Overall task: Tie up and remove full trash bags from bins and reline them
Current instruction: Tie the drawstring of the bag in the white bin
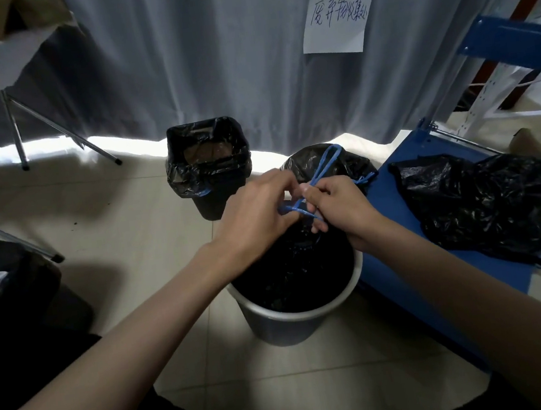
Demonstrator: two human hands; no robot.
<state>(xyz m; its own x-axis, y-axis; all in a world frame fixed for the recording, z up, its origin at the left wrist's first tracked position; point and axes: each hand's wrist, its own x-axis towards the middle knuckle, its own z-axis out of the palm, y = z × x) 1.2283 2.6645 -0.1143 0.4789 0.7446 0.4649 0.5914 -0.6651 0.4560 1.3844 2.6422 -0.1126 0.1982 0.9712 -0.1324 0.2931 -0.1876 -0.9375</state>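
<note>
From the head view, you are working over the grey bin [301, 314] right in front of you on the tiled floor [131, 218], and both your hands are meeting just above its mouth. Your left hand [256, 212] is curling its fingers around one strand of the blue drawstring [299, 207], and your right hand [338, 205] is pinching the other strand, so the two cords are crossing between your hands. That crossing suggests you are forming the knot, keeping both strands taut so the neck of the black bag [288, 269] is staying gathered. One loop of the cord is standing up beyond your right hand, free of your grip. The bag is sitting inside the bin, not yet lifted; I judge the tying is only partway done.

Just beyond your hands another tied black bag [348, 164] is lying against the blue shelf [396, 225], probably set aside for removal. A loose, crumpled black bag [484, 207] is resting on that shelf to your right, close enough to serve as the new liner. Farther back, near the grey curtain [215, 61], a black bin [209, 167] is standing with its liner folded over the rim. At your left edge, a third bin [12, 282] is showing paper scraps inside. A handwritten note [337, 18] is hanging on the curtain.
</note>
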